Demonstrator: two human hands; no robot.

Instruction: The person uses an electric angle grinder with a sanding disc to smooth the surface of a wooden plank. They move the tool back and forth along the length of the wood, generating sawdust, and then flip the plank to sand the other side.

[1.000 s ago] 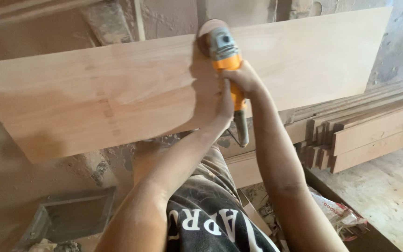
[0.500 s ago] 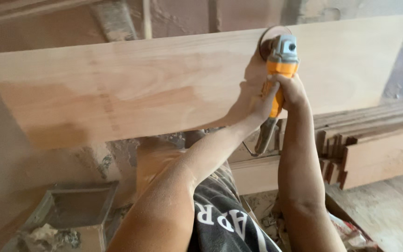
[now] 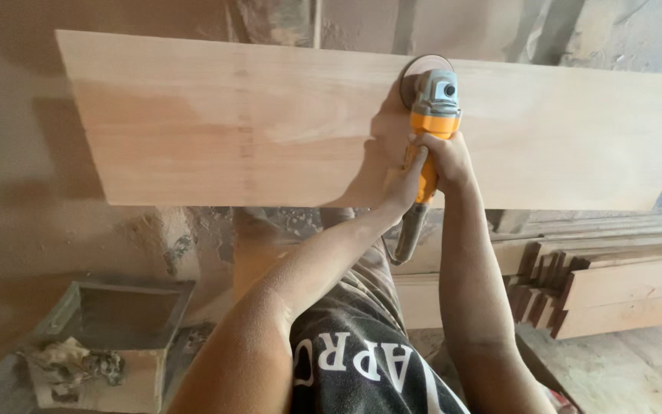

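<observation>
While the sanding disc has slid back left along the upper edge of the wooden panel (image 3: 285,123), the grinder (image 3: 430,115) sits at upper centre of the frame. The right hand (image 3: 444,157) wraps its orange body; the left hand (image 3: 406,180) probably clasps the handle beneath.

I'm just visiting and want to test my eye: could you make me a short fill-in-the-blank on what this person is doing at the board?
1. Both hands grip an orange and grey ____ with a round disc.
2. Its disc meets the board near the board's ____ edge.
3. The right hand sits ____ on the tool's body than the left hand.
4. At the lower right lies a stack of wooden ____.

Missing words: grinder; far; higher; planks
</observation>
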